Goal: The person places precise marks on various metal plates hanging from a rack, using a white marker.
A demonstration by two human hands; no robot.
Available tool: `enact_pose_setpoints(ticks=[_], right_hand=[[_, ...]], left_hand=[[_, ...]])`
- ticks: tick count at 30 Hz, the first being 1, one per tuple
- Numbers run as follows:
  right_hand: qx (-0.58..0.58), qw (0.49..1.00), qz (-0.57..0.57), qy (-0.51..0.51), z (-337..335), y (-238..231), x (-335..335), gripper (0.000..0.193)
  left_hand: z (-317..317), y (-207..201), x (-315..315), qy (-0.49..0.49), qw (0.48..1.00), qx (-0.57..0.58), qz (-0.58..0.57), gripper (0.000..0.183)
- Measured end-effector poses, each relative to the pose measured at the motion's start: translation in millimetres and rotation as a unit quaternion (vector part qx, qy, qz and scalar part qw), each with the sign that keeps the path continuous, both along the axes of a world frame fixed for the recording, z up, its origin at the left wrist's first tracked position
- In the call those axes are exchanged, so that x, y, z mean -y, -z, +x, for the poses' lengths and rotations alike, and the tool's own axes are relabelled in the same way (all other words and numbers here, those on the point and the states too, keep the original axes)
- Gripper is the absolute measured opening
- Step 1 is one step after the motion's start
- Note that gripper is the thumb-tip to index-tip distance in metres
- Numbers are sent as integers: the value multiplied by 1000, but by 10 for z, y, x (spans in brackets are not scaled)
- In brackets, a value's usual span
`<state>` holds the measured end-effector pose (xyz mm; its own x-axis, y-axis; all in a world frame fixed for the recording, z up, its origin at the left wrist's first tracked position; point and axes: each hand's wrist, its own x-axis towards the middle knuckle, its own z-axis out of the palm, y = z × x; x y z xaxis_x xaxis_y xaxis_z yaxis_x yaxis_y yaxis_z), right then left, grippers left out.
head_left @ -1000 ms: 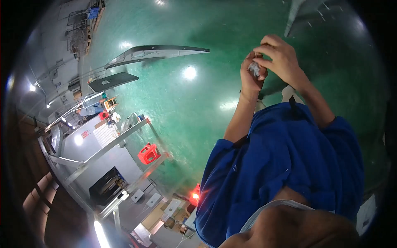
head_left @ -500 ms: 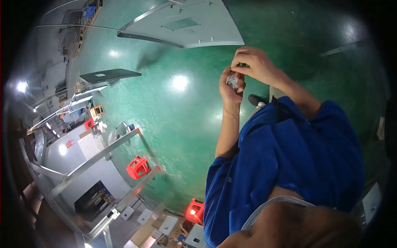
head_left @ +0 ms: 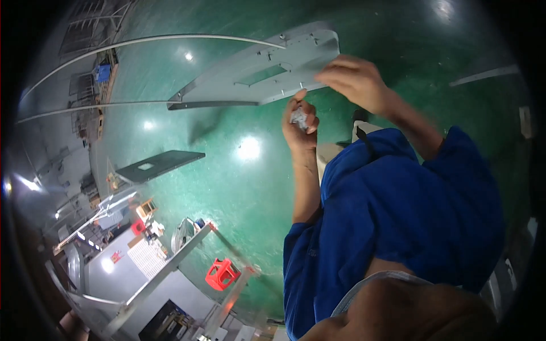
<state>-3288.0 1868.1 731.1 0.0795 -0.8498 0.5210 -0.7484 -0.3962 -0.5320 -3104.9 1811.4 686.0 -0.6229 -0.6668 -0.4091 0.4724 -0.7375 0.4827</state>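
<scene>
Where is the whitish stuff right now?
In the head view, the whitish stuff is in the left hand, slightly right of centre in the upper half, just below the grey panel.

Green floor (head_left: 256, 193): red stool (head_left: 222, 274) standing. Grey tabletop (head_left: 122, 278): white patterned sheet (head_left: 149, 257) lying.

Right hand (head_left: 355, 84): blurred; whether its fingertips pinch anything cannot be told.
Pale bits (head_left: 297, 117): partly hidden in the left hand (head_left: 298, 135), too small to tell apart.
Grey panel (head_left: 304, 63): right edge partly covered by the right hand.
Trousers (head_left: 328, 156): mostly hidden under the blue shirt (head_left: 421, 204).
</scene>
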Motion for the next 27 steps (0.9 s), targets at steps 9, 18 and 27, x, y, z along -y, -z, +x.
enact_pose_setpoints(ticks=[9,18,27], right_hand=[[230,890,-246,306,144,34,354,14],[296,800,-311,419,224,71,621,14],[400,774,-332,361,161,179,800,13]], left_hand=[[34,6,846,24,1000,2,-14,39],[61,-13,1254,173,984,-23,21,31],[69,9,1355,205,978,-44,11,31]])
